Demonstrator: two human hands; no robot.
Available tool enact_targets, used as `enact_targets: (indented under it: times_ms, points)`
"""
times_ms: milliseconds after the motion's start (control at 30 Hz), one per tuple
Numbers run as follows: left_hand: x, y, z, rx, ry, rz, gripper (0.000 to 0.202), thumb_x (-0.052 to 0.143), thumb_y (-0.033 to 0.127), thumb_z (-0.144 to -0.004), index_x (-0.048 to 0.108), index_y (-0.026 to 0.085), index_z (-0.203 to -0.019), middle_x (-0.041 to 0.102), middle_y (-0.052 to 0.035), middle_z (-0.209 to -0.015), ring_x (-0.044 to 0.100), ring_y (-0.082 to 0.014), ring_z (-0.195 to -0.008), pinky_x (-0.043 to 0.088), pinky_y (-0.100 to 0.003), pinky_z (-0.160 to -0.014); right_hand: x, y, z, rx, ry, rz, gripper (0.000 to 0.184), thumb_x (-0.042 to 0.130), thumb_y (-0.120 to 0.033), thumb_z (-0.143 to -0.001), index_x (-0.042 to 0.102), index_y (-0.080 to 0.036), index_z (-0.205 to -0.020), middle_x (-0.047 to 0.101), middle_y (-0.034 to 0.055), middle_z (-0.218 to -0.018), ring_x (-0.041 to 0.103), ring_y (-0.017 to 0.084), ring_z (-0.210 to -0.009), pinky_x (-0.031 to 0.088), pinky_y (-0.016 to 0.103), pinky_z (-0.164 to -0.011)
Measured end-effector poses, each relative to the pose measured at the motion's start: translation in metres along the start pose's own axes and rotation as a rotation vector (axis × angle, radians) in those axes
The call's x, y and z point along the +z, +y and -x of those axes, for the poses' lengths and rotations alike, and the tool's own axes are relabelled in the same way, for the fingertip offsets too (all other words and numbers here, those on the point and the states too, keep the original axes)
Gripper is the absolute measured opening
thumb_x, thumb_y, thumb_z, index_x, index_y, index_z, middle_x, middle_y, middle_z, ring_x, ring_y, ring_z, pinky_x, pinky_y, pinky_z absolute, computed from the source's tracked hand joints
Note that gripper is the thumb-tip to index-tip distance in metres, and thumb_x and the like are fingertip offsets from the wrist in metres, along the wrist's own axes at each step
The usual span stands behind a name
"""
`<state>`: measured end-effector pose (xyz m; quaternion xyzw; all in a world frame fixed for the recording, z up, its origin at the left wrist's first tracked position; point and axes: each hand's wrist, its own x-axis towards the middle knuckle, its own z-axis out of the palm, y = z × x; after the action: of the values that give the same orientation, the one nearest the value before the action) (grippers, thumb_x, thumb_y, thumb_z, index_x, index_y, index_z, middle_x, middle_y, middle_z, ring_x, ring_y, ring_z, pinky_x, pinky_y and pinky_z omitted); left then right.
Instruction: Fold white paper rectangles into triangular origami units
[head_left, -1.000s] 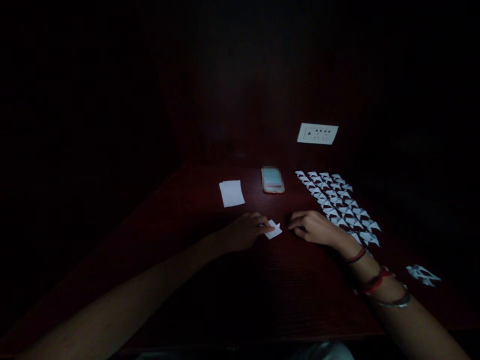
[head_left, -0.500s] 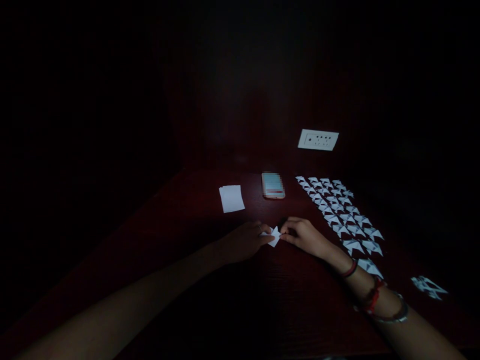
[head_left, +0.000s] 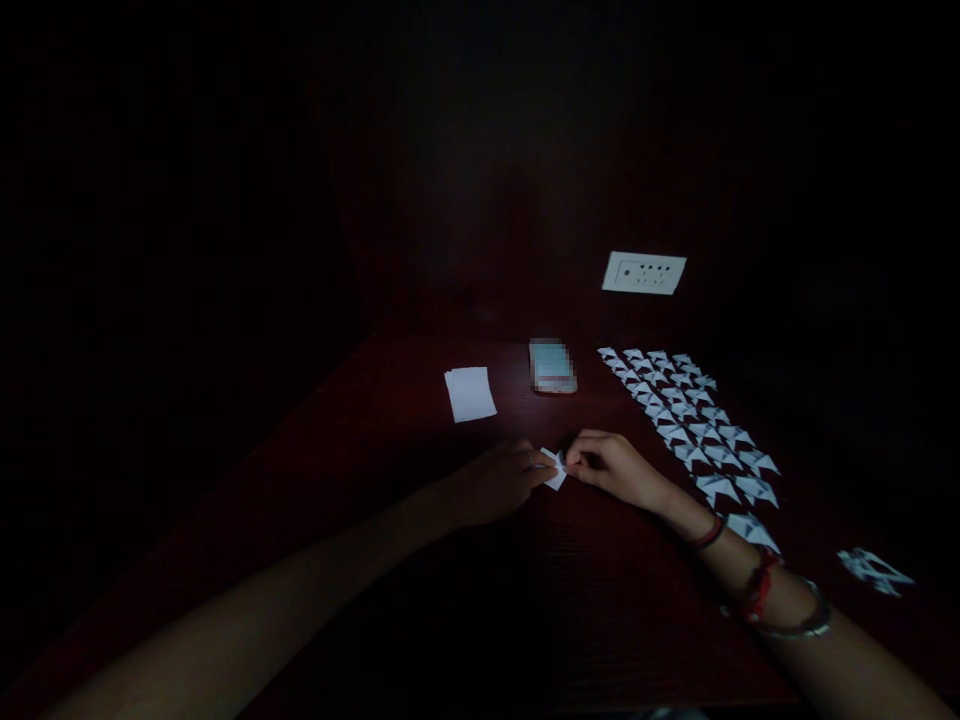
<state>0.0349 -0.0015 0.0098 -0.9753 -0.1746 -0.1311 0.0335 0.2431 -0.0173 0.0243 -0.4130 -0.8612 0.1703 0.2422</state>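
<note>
A small white piece of folded paper lies on the dark red table between my two hands, partly covered by fingers. My left hand, with a ring on one finger, presses and grips its left side. At its right edge, my right hand pinches the paper between thumb and forefinger. Bracelets circle my right wrist. Several folded white paper pieces stand in rows to the right of my right hand.
Behind my left hand lies a stack of white paper sheets. A phone with a lit, blurred screen rests near the back wall. A socket plate is on that wall. A loose white paper cluster lies far right.
The view has shifted slightly, so objects sit a little further right. My left fingers have moved over the paper's upper point, which stood up before, and both hands still hold the paper.
</note>
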Motion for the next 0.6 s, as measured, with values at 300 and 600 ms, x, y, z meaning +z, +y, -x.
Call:
enact_targets:
  times_ms: [300,600]
  points:
    - [-0.0058,0.0020,-0.0008,0.023,-0.002,0.029,0.033,0.040,0.005,-0.080,0.044,0.014,-0.112,0.049,-0.0042,-0.114,0.041,-0.0161,-0.099,0.031,-0.027,-0.089,-0.0017,-0.0045,0.0025,-0.121,-0.078,0.057,0.012,0.047,-0.011,-0.075,0.057,-0.016,-0.077,0.057,0.0020,-0.078,0.053,0.011,-0.070,0.041,0.022,-0.067]
    - [-0.0058,0.0015,-0.0008,-0.021,-0.048,0.026,0.041,0.040,0.005,-0.078,0.038,0.014,-0.117,0.049,-0.0062,-0.111,0.043,-0.0167,-0.097,0.033,-0.028,-0.084,-0.0040,-0.0039,0.0022,-0.230,-0.142,0.139,0.015,0.045,-0.014,-0.079,0.059,-0.015,-0.079,0.059,0.0042,-0.083,0.054,0.012,-0.076,0.041,0.024,-0.071]
